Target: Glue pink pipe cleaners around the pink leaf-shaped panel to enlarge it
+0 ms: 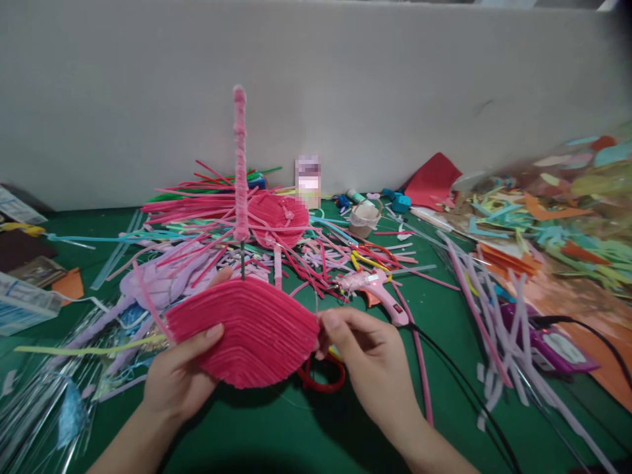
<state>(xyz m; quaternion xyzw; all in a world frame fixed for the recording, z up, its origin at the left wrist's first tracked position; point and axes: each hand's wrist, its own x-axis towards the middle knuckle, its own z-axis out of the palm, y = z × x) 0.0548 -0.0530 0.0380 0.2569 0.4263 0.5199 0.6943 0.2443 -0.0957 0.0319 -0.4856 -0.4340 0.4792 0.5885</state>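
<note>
My left hand grips the lower left of a hot-pink leaf-shaped piece made of packed pipe cleaners, thumb on its front. My right hand pinches its right tip with thumb and fingers. A thin wire stem rises from the piece's top, wrapped higher up in light-pink pipe cleaner, standing upright. A second hot-pink leaf piece lies behind on the green table.
Loose pink and lilac pipe cleaners are piled at the centre. A pink glue gun and its black cord lie right of my hands, with red-handled pliers under them. Coloured paper scraps and a purple device fill the right.
</note>
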